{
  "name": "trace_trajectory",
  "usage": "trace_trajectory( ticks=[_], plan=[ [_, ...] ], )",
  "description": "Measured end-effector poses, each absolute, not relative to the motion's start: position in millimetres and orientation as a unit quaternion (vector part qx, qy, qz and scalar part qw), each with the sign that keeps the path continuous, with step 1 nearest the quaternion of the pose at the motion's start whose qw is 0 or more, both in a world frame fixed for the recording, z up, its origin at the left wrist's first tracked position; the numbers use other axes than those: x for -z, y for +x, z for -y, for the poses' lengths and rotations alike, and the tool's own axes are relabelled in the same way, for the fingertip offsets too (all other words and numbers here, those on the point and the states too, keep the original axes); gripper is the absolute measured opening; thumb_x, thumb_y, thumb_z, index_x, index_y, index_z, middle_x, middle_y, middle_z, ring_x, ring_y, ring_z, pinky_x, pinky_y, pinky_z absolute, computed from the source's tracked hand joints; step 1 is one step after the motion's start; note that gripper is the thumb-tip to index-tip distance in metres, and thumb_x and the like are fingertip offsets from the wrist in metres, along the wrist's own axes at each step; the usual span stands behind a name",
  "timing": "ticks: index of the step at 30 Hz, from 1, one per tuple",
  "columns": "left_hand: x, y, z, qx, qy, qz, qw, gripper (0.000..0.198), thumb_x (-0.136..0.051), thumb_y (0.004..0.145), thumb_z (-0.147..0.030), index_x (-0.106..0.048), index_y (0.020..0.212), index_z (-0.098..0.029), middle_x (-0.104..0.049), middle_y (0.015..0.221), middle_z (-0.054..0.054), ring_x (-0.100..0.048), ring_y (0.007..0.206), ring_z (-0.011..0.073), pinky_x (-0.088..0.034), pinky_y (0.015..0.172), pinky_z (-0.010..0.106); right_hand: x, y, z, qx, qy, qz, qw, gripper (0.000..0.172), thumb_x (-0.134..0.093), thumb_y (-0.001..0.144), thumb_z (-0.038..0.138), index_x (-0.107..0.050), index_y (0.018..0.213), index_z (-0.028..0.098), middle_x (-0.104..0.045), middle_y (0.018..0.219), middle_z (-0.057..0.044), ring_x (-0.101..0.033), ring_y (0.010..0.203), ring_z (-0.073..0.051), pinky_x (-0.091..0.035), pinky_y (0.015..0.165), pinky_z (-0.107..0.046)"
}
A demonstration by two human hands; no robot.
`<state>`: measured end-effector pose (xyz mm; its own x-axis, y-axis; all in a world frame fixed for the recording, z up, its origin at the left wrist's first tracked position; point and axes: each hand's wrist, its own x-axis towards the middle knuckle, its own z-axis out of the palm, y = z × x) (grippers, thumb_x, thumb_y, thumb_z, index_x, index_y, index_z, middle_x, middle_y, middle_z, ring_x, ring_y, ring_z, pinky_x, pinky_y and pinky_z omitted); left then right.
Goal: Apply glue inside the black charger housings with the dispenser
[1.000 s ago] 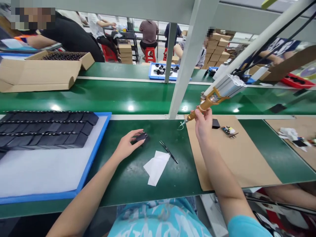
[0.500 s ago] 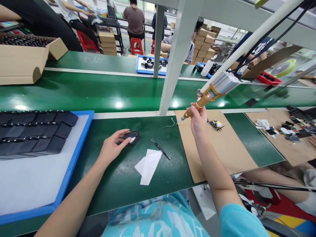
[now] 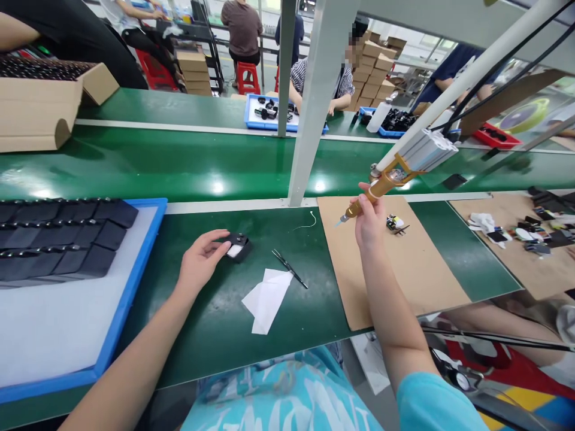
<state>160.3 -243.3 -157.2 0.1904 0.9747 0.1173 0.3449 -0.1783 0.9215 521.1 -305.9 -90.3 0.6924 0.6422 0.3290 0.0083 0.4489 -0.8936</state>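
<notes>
Head view: a black case (image 3: 239,248) is pinched on the counter (image 3: 206,341) by the left hand (image 3: 200,258), seemingly for steadiness; a gold tool (image 3: 381,187) is gripped near its tip by the right hand (image 3: 371,224), apparently for control.

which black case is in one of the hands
The lone black case in the left hand, showing a white patch; the other cases sit in rows in the blue-rimmed tray.

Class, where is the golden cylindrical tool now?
Head view, right of centre: the right hand holds the golden tool, its tip over the brown cardboard sheet.
</notes>
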Motion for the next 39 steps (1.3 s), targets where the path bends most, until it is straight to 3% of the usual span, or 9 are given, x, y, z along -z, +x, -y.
trace_trajectory(
  ticks=[2,5,9,12,20,30,33,36,39],
  plan=[
    [154.2,161.7,247.3,-0.381,0.704,-0.495,0.338,0.035,-0.06,0.083,-0.05,-0.071,0.102,-0.022,-0.066,0.122,0.006,-0.067,0.093,0.0205,-0.054,0.085,0.034,91.2,520.8,308.7,-0.194,-0.488,0.339,0.781,0.024,-0.072,0.07,0.037,-0.066,0.091,0.027,-0.064,0.098,0.002,-0.059,0.07,-0.007,-0.053,0.071,-0.025],
    [151.5,164.4,253.9,-0.308,0.788,-0.479,0.233,0.045,-0.062,0.082,-0.053,-0.067,0.116,-0.025,-0.064,0.127,0.005,-0.063,0.107,0.0251,-0.05,0.096,0.039,93.6,522.2,310.9,-0.171,-0.488,0.34,0.785,0.027,-0.072,0.07,0.037,-0.065,0.093,0.026,-0.064,0.098,0.002,-0.059,0.068,-0.008,-0.053,0.067,-0.026],
    [155.7,168.1,257.4,-0.208,0.828,-0.496,0.161,0.053,-0.064,0.08,-0.055,-0.063,0.12,-0.021,-0.069,0.113,0.01,-0.064,0.104,0.0297,-0.052,0.088,0.039,96.8,525.5,310.0,-0.157,-0.477,0.327,0.801,0.029,-0.074,0.067,0.036,-0.066,0.092,0.025,-0.065,0.101,0.0,-0.06,0.065,-0.008,-0.054,0.068,-0.029],
    [154.9,169.9,261.2,-0.217,0.814,-0.507,0.179,0.045,-0.059,0.085,-0.05,-0.063,0.117,-0.019,-0.071,0.103,0.008,-0.067,0.091,0.0262,-0.053,0.078,0.035,96.6,525.9,310.4,-0.161,-0.476,0.32,0.803,0.027,-0.073,0.066,0.032,-0.066,0.091,0.024,-0.064,0.104,-0.002,-0.06,0.065,-0.009,-0.054,0.069,-0.03],
    [129.9,173.0,283.8,-0.346,0.8,-0.437,0.221,0.042,-0.064,0.083,-0.042,-0.062,0.119,-0.02,-0.071,0.11,0.006,-0.068,0.087,0.0195,-0.054,0.076,0.029,97.9,522.8,313.4,-0.151,-0.451,0.359,0.803,0.025,-0.071,0.072,0.028,-0.065,0.096,0.028,-0.065,0.102,-0.001,-0.061,0.063,-0.009,-0.052,0.068,-0.029],
    [143.8,163.1,265.8,-0.175,0.801,-0.532,0.213,0.052,-0.055,0.085,-0.053,-0.055,0.127,-0.023,-0.071,0.106,0.006,-0.066,0.073,0.0235,-0.052,0.07,0.034,102.6,521.5,309.8,-0.116,-0.494,0.393,0.767,0.036,-0.071,0.075,0.038,-0.051,0.104,0.03,-0.061,0.104,0.002,-0.065,0.073,-0.01,-0.056,0.077,-0.033],
    [145.0,152.3,253.9,-0.169,0.8,-0.54,0.199,0.055,-0.055,0.085,-0.052,-0.052,0.13,-0.021,-0.066,0.117,0.011,-0.065,0.093,0.0297,-0.051,0.08,0.04,104.6,523.7,310.6,-0.122,-0.494,0.393,0.766,0.037,-0.071,0.075,0.039,-0.051,0.106,0.031,-0.06,0.106,0.001,-0.065,0.074,-0.011,-0.056,0.08,-0.035],
    [130.9,146.9,256.3,-0.235,0.804,-0.533,0.119,0.058,-0.062,0.082,-0.051,-0.051,0.13,-0.02,-0.052,0.138,0.014,-0.047,0.126,0.0358,-0.04,0.103,0.049,106.3,526.1,310.1,-0.123,-0.496,0.394,0.764,0.036,-0.071,0.075,0.041,-0.052,0.105,0.031,-0.059,0.106,0.001,-0.064,0.075,-0.012,-0.056,0.081,-0.037],
    [116.0,158.0,273.8,-0.265,0.849,-0.446,0.102,0.039,-0.06,0.086,-0.046,-0.059,0.118,-0.023,-0.057,0.13,0.01,-0.049,0.123,0.0304,-0.037,0.107,0.047,108.2,528.0,308.7,-0.129,-0.485,0.395,0.77,0.036,-0.072,0.075,0.039,-0.053,0.104,0.031,-0.06,0.105,0.001,-0.064,0.075,-0.011,-0.055,0.081,-0.035]
  ],
)
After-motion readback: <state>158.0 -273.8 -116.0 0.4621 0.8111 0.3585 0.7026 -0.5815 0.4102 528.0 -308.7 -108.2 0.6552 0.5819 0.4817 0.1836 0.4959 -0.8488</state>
